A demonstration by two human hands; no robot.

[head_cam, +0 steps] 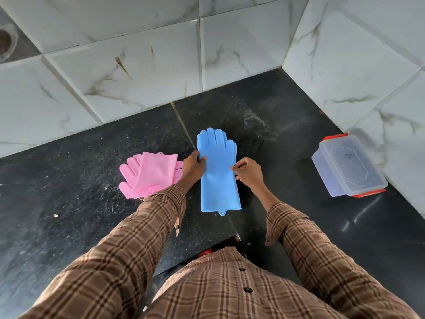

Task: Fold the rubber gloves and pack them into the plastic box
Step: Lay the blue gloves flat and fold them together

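A blue rubber glove (218,176) lies flat on the black counter (80,203), fingers pointing away from me and cuff toward me. My left hand (192,168) pinches its left edge at about palm height. On the opposite edge, my right hand (248,172) pinches the glove with curled fingers. To the left lie the pink rubber gloves (149,176), folded over, partly under my left wrist. A clear plastic box (349,166) with red clips stands open at the right, near the wall; nothing shows inside it.
White marble-look wall tiles (161,65) rise behind the counter and along the right side, forming a corner. A round drain or fitting (5,41) shows at the far upper left. The counter's front edge runs just before my body.
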